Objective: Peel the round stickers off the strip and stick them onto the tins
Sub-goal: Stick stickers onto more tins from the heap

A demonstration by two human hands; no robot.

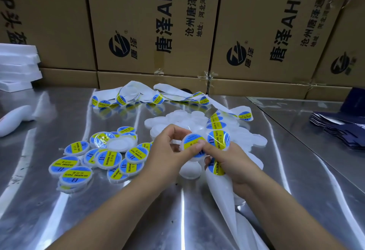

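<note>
Fingers of the left hand [166,151] are curling around a small round white plastic tin [183,141], holding it above the shiny metal tabletop [59,200]. Right hand [231,163] fingers are pressing a blue-and-yellow round sticker [190,143] onto it while gripping the white backing strip [217,186].
</note>
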